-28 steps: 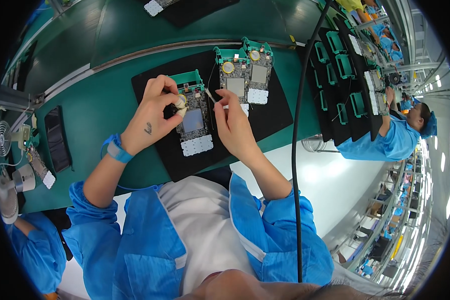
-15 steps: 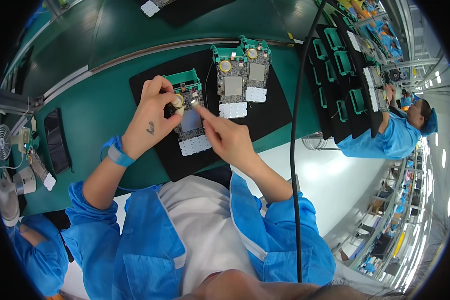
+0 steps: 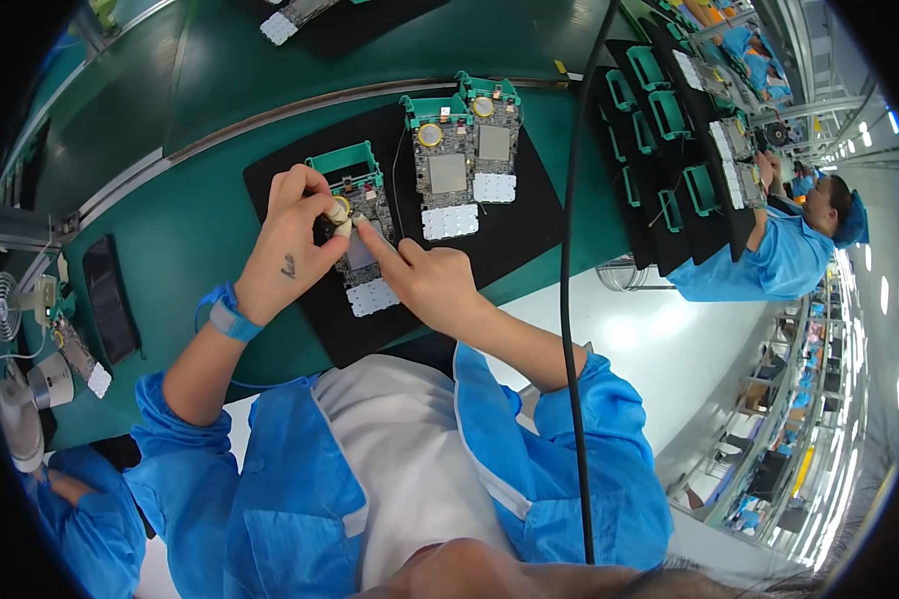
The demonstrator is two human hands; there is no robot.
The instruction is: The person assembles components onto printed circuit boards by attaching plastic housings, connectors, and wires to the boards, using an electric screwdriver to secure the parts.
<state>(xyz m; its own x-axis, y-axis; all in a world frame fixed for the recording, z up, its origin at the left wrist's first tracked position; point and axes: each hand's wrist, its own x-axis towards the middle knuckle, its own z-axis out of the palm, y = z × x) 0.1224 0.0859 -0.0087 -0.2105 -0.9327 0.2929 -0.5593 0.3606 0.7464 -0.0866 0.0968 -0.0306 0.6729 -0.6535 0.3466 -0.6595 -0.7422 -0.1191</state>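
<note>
In the head view, the left hand (image 3: 288,240) leans over a circuit board (image 3: 360,258) from the board's left side. Its thumb and forefinger, both in pale covers (image 3: 340,213), come together low over the upper part of the board; whether they grip something small there, I cannot tell. A blue strap (image 3: 234,315) circles the left wrist.

The right hand (image 3: 435,285) comes in from the other side, forefinger stretched out and the other fingers curled inward. That fingertip is at the board, just beside the left thumb; I cannot tell whether this hand holds anything.

The board lies on the left part of a black mat (image 3: 524,215), its green frame (image 3: 345,161) at the far end and its white block (image 3: 373,298) toward the person. 2 more boards, 1 nearer (image 3: 448,174) and 1 farther (image 3: 493,142), lie to the right, each with a round battery.

On the green table (image 3: 195,230), a dark phone (image 3: 110,299) and a small fan (image 3: 4,297) are at the left.
</note>
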